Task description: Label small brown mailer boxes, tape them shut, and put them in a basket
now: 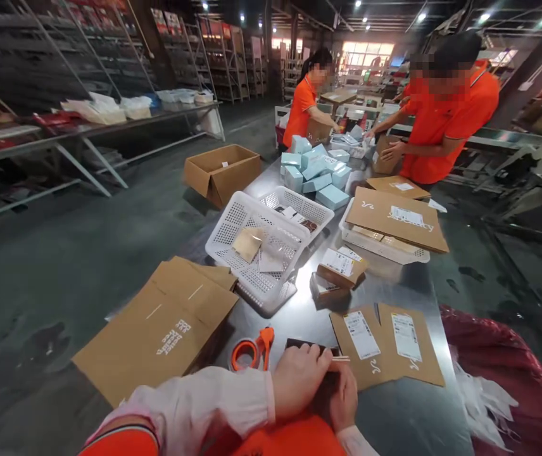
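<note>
My left hand (299,379) and my right hand (344,396) are together at the near edge of the steel table (394,418), both closed around a small dark flat item (309,346) whose far edge shows above my fingers. A thin pale strip sticks out between the fingers to the right. Orange-handled scissors (252,349) lie just left of my left hand. Two brown mailers with white labels (385,345) lie flat just right of my hands.
White plastic baskets (256,244) hold flat packets mid-table. Flat cardboard (166,326) lies at left, small labelled boxes (340,269) beyond, teal boxes (316,174) farther back. Two people in orange shirts (446,120) work at the far end. A red bag (503,373) sits at right.
</note>
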{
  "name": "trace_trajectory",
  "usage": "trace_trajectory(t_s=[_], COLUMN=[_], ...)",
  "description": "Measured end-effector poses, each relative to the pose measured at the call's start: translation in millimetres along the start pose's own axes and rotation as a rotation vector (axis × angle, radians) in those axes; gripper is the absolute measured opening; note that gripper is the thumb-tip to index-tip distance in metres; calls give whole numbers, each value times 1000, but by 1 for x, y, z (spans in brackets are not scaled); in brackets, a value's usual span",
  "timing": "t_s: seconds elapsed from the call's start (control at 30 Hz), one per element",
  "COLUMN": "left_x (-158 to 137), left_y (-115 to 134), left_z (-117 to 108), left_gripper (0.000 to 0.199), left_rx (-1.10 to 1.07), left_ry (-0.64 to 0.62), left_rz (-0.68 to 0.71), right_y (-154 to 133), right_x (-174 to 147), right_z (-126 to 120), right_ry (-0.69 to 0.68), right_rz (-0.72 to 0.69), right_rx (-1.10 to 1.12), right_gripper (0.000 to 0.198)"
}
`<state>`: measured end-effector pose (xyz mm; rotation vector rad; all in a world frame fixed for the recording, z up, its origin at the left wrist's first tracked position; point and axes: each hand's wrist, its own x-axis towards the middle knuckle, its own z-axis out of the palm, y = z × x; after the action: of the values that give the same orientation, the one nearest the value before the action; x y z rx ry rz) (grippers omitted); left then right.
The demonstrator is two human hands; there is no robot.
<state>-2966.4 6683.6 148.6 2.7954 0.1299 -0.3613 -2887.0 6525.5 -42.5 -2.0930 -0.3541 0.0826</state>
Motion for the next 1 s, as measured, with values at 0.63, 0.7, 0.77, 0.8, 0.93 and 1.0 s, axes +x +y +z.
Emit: trace_trajectory(t_s=[0.63, 0.7, 0.77, 0.8, 0.93, 1.0], left_x=[25, 26, 27, 27, 31, 37], left_y=[-31, -37, -44, -47, -56, -61], left_z=[28, 26, 30, 34, 55, 60], left_gripper=[43, 43, 42, 43, 48, 38], left_rx=[109, 80, 20, -5, -19, 5], left_ry=[27, 45, 51, 24, -137, -72], left_rz=[-73, -84, -98, -105, -106, -117], right_y=[-45, -50, -52, -52, -50, -49], right_x=[46, 49, 49, 48, 47, 49], right_z=[25, 27, 29, 29, 32, 35], right_ry=[-38, -26, -38, -52, -97, -88], right_rz=[-197, -192, -179, -173, -179, -183], right_rx=[-310, -335, -360, -377, -396, -390], right_gripper=[92, 91, 93, 95, 99, 97])
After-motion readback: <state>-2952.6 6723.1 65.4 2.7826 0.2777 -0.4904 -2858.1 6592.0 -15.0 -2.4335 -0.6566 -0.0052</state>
